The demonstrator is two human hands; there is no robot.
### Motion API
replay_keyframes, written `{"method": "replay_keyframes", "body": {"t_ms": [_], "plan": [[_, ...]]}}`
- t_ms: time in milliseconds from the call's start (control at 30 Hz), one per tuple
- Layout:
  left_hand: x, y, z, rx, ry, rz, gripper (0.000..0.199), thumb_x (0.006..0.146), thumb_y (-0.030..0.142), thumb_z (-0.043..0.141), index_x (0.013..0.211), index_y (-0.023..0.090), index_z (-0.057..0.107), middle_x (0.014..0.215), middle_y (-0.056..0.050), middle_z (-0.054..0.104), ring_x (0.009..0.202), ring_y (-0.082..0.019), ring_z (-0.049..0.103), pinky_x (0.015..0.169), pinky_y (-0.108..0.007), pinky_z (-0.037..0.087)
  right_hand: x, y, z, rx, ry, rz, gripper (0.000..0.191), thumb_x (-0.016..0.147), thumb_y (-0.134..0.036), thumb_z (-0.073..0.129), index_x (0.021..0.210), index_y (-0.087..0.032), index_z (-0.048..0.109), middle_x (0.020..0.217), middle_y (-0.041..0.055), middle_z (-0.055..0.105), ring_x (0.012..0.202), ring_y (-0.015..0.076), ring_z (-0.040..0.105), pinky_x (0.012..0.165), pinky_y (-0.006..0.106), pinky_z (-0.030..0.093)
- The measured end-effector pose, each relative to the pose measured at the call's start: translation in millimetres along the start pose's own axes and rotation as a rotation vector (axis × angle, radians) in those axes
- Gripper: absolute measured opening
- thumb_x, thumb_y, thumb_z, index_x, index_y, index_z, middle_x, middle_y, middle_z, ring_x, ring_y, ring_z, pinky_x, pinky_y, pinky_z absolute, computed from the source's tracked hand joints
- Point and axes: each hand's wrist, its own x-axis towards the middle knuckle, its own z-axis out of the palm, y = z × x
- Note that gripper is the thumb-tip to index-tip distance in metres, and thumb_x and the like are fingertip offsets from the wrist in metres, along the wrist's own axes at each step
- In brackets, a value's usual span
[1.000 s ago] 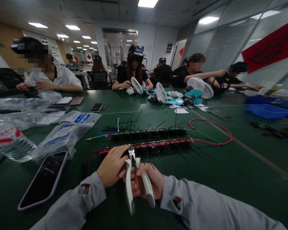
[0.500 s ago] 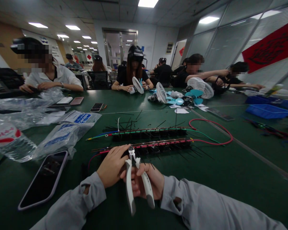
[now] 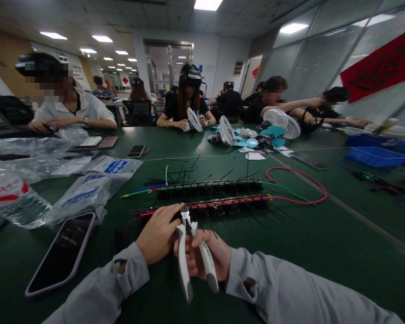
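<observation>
Toward the near edge of the dark-green table (image 3: 324, 234), the right hand (image 3: 219, 253) grasps white-handled metal cutters (image 3: 182, 256) at a long black pink-wired strip (image 3: 239, 205), the left hand (image 3: 158, 234) lying over it, fingers' grip unclear, thin black tails (image 3: 247, 166) uncut, scattered pieces (image 3: 195, 161) seemingly clipped.

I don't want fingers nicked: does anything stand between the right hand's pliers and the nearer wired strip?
Nothing visible stands between the pliers in the right hand and the nearer wired strip. The left hand is close beside the tips, on their left; contact is unclear.
</observation>
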Motion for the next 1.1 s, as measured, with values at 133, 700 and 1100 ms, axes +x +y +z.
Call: {"method": "replay_keyframes", "body": {"t_ms": [133,700,1100], "plan": [[0.3,0.1,-1.5,0.000,-0.002,0.008,0.026,0.078,0.010,0.053,0.102,0.016,0.063,0.134,-0.014,0.048,0.123,-0.029,0.043,0.100,-0.048,0.036,-0.4,-0.2,0.4,0.007,-0.008,-0.007,0.034,0.063,-0.020,0.044,0.094,-0.010,0.055,0.061,0.0010,0.043,0.058,0.0100,0.034,0.055,0.024,0.019],[0.0,-0.4,-1.1,-0.019,0.005,-0.004,0.027,0.077,0.008,0.051,0.100,0.016,0.063,0.135,-0.013,0.047,0.124,-0.029,0.042,0.101,-0.048,0.035,0.8,2.1,2.1,-0.022,0.040,0.002,0.028,0.067,-0.023,0.045,0.090,-0.010,0.054,0.059,-0.0007,0.038,0.056,0.0083,0.030,0.053,0.023,0.018],[0.0,-0.1,-0.6,-0.019,0.017,0.009,0.029,0.076,0.008,0.051,0.101,0.016,0.063,0.133,-0.013,0.049,0.122,-0.029,0.044,0.100,-0.049,0.037,1.3,2.5,-1.5,-0.041,0.059,-0.002,0.028,0.067,-0.022,0.045,0.090,-0.011,0.053,0.059,-0.0012,0.037,0.055,0.0080,0.030,0.052,0.022,0.019]]}}
